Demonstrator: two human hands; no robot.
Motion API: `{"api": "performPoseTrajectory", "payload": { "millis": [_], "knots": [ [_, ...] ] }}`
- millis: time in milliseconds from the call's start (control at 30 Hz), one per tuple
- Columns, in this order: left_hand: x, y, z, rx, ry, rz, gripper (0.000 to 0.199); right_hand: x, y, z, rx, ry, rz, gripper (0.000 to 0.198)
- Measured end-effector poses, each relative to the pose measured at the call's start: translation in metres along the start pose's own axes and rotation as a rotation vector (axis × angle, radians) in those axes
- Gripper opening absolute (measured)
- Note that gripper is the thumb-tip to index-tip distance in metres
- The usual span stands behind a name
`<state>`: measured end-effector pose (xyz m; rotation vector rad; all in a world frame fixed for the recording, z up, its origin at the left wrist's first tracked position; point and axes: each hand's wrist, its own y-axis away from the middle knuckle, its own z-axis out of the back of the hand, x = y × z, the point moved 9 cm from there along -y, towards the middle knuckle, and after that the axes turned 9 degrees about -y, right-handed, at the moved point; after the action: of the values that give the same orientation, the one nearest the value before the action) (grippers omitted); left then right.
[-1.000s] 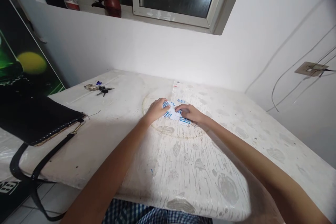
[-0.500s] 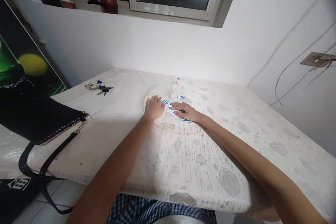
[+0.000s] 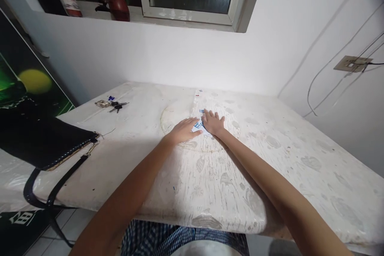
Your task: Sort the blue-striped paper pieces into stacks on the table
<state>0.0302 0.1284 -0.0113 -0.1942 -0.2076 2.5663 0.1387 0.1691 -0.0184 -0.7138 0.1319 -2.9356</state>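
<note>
Several small white cards with blue markings (image 3: 198,125) lie loosely together on the pale table (image 3: 222,208), between and partly under my hands. From the left, my left hand (image 3: 183,131) rests over the edge of the cards, its fingers stretched out and thumb apart. My right hand (image 3: 213,123) lies flat on their right side with fingers spread. Just beyond its fingertips, another blue-marked piece (image 3: 201,111) shows. My palms hide part of the cards, and the exact print is too small to read.
A bunch of keys (image 3: 117,106) lies at the back left, beside a small blue object (image 3: 111,98). A black bag (image 3: 45,140) with a strap sits on the left edge. Bottles (image 3: 119,4) stand on the window sill. Cables hang from a wall socket (image 3: 352,64) at right.
My right hand has turned and spread its fingers over the right side of the cards. My left hand has come rightward, turning its fingers toward them. The view has shifted slightly.
</note>
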Motion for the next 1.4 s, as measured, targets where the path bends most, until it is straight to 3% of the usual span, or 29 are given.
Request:
{"api": "performPoseTrajectory", "payload": {
  "millis": [67, 133, 267, 400, 500, 733, 833, 1100, 1267, 1400],
  "knots": [
    [0.001, 0.000, 0.003, -0.029, -0.009, 0.008, 0.056, 0.012, 0.003, -0.005, 0.076, -0.051, 0.156, 0.050],
    [0.013, 0.001, 0.005, -0.066, -0.048, 0.106, 0.050, 0.016, 0.016, -0.007, 0.130, -0.117, 0.259, 0.050],
    [0.037, 0.003, 0.010, -0.142, -0.124, 0.306, 0.049, 0.013, 0.061, -0.001, 0.145, -0.204, 0.302, 0.055],
    [0.050, 0.009, 0.013, -0.166, -0.219, 0.491, 0.050, 0.024, 0.102, 0.002, 0.139, -0.097, 0.402, 0.050],
    [0.036, 0.006, 0.006, -0.079, -0.200, 0.355, 0.046, 0.028, 0.108, 0.003, 0.096, -0.011, 0.398, 0.047],
    [-0.007, 0.004, 0.000, -0.004, 0.007, 0.009, 0.049, -0.008, 0.085, 0.013, -0.025, 0.079, 0.079, 0.053],
    [-0.018, 0.004, 0.004, -0.009, 0.092, -0.071, 0.048, -0.018, 0.083, 0.019, -0.073, 0.068, 0.050, 0.051],
    [-0.018, 0.005, 0.014, 0.024, 0.425, -0.045, 0.038, -0.022, 0.079, 0.036, -0.144, -0.116, 0.214, 0.043],
    [-0.018, 0.008, 0.025, -0.029, 0.505, -0.032, 0.045, -0.013, 0.082, 0.034, -0.093, -0.334, 0.374, 0.045],
    [-0.011, 0.007, 0.027, -0.084, 0.444, 0.003, 0.042, -0.008, 0.087, 0.034, -0.111, -0.279, 0.379, 0.043]
  ]
}}
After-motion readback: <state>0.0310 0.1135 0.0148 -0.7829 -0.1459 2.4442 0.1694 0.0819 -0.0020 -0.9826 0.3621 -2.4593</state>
